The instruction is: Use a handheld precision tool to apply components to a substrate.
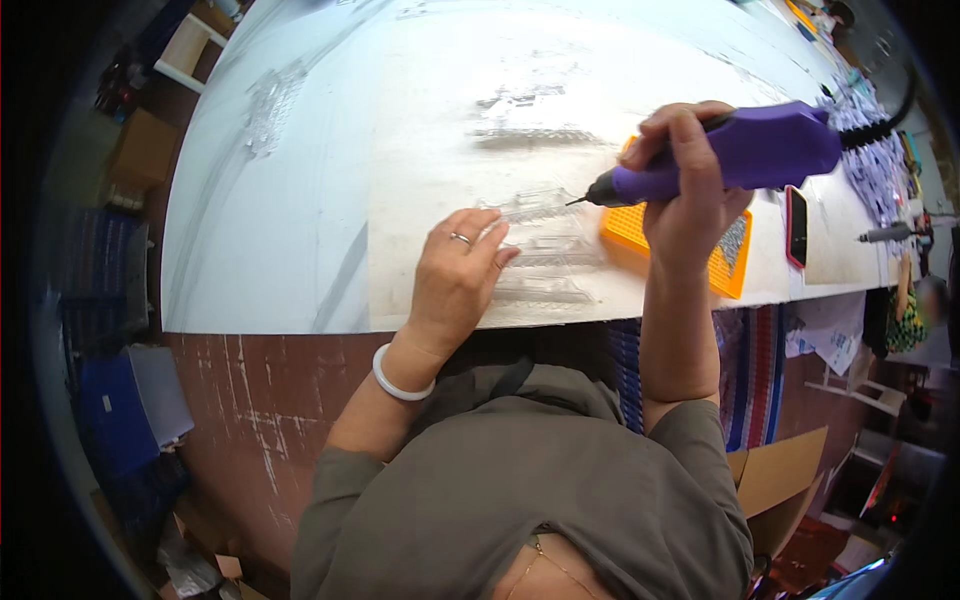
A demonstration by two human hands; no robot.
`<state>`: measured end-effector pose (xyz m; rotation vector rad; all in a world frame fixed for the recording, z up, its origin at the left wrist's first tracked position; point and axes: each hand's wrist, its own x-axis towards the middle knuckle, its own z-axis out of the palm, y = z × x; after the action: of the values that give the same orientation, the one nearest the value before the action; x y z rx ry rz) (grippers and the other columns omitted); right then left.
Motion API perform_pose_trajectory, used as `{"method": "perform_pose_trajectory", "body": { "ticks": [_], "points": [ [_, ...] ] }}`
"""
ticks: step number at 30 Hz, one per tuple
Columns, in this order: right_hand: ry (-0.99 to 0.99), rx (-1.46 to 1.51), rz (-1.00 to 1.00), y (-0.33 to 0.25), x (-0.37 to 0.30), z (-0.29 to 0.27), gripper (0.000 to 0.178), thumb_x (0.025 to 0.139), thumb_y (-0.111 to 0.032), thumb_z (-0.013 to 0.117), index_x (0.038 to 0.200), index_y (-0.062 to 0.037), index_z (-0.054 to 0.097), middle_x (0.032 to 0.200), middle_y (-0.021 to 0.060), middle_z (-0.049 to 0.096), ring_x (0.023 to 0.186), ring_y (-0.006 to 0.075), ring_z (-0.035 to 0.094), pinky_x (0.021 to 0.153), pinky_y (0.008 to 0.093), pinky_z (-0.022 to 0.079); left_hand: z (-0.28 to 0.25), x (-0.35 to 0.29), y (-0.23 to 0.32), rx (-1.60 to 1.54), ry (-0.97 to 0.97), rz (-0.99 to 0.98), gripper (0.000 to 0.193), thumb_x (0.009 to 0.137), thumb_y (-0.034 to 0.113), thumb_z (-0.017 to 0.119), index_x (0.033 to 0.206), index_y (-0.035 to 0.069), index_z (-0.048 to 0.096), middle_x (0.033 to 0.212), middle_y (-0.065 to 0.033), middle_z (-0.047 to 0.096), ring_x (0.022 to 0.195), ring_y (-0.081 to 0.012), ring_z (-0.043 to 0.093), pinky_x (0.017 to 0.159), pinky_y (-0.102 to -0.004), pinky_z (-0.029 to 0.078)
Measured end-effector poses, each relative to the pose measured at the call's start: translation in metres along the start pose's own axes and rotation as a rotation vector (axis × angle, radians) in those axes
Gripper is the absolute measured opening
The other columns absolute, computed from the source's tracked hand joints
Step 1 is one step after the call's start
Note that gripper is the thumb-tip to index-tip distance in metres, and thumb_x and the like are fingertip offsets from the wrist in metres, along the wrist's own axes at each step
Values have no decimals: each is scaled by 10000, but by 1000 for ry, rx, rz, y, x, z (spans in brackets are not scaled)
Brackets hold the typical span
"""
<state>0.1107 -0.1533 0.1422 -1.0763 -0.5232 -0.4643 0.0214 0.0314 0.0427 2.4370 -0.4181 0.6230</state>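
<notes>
My right hand (688, 185) is wrapped round a purple electric screwdriver (770, 148), held nearly level above the table. Its thin dark bit points left, towards a clear plastic piece (540, 206). At the left end of that piece is my left hand (458, 268), with bent fingers and thumb closed on it; the exact contact is hard to make out. More clear plastic pieces (545, 290) lie in rows just nearer to me. Beneath my right hand stands an orange basket (622, 228), partly hidden, with small silvery screws (731, 245) in its right part.
Further clear pieces lie at the far middle and in a cluster (274, 108) on the left of the white table (290, 230). A red-edged phone (796, 228) rests right of the basket. The screwdriver's black cord (880, 130) runs off right, near a white-and-purple heap (868, 165).
</notes>
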Motion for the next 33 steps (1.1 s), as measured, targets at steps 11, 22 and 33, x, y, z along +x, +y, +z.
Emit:
{"method": "perform_pose_trajectory", "body": {
  "ticks": [11,22,33],
  "points": [
    [-79,-58,206,59,-16,56,65,868,-11,590,925,7,565,768,135,655,577,168,646,567,278,557,7,-15,-16,94,-131,9,541,761,257,738,1215,0,593,1295,-119,559,1205,-296,501,1008,-392,422],
    [-116,-79,186,78,-20,68,61,871,1,585,929,1,567,770,126,657,573,162,647,566,279,562,9,-17,-20,59,-115,2,596,754,303,734,1231,-10,562,1296,-124,539,1211,-297,484,1016,-393,412],
    [-178,-131,193,83,-20,80,41,862,3,607,899,8,592,747,113,660,566,168,658,561,267,557,8,-17,-22,49,-131,7,618,772,319,722,1254,-16,531,1298,-134,525,1209,-308,474,1015,-402,404]
  ]
}}
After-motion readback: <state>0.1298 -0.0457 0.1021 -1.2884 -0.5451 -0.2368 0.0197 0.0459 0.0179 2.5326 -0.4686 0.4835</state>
